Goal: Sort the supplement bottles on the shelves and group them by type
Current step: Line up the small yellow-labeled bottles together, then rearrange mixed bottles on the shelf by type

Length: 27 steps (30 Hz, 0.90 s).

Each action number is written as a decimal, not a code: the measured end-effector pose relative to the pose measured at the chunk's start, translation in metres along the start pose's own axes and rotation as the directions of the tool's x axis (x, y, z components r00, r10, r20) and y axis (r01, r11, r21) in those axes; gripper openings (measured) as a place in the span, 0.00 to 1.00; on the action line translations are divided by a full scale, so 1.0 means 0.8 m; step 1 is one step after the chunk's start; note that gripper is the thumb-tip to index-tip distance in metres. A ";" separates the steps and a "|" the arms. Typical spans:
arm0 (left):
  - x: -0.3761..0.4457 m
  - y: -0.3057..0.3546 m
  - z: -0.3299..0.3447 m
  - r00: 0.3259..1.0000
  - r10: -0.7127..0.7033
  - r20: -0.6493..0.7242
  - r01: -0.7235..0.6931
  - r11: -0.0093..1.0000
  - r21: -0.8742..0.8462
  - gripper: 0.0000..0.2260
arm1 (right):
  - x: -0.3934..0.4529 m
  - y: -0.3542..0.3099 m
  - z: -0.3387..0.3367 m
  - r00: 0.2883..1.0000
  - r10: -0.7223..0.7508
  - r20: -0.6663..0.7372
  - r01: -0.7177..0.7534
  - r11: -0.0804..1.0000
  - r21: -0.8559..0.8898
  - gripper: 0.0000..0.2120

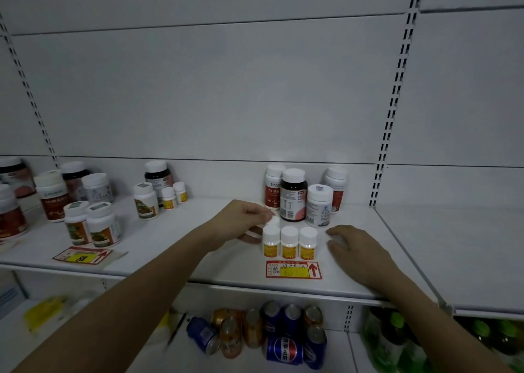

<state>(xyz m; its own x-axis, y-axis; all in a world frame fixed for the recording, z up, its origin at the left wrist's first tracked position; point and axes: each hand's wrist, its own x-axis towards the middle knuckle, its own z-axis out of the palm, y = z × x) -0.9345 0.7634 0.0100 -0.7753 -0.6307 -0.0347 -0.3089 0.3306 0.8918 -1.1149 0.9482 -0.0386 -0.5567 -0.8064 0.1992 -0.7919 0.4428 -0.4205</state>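
Three small yellow-labelled bottles (289, 243) with white caps stand in a row on the white shelf (198, 248), just behind a red and yellow price tag (293, 269). My left hand (245, 221) grips a fourth small white-capped bottle (273, 221) right behind the row's left end. Resting flat on the shelf to the right of the row is my right hand (354, 248), holding nothing. Behind the row stand larger bottles: a dark one (293, 195), a white one (319, 209) and two with red labels (273, 187). Two more small yellow bottles (173, 195) stand at middle left.
Several mixed larger bottles (76, 202) crowd the shelf's left part, with a second price tag (83, 255) in front of them. On the lower shelf lie soda cans (269, 333); green bottles (397, 338) are at the lower right. Slotted uprights (394, 97) run up the back panel.
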 end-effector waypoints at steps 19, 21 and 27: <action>-0.157 -0.016 -0.248 0.933 0.155 -0.326 0.153 0.648 0.747 0.16 | 0.009 -0.382 -0.007 0.949 -0.303 0.092 0.285 0.944 0.167 0.14; -0.194 -0.043 -0.294 0.924 0.137 -0.357 0.185 0.656 0.732 0.17 | 0.002 -0.446 0.028 0.927 -0.349 0.138 0.321 0.928 0.192 0.14; -0.327 -0.123 -0.455 0.855 0.069 -0.514 0.321 0.708 0.629 0.13 | -0.012 -0.628 0.095 0.863 -0.475 0.170 0.437 0.872 0.219 0.16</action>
<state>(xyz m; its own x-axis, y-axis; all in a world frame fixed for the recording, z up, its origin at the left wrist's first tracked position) -0.5009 0.6402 0.0955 -0.4012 -0.8772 0.2636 -0.8142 0.4734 0.3361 -0.6928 0.7038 0.1031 -0.0617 -0.9733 0.2211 -0.8792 -0.0518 -0.4736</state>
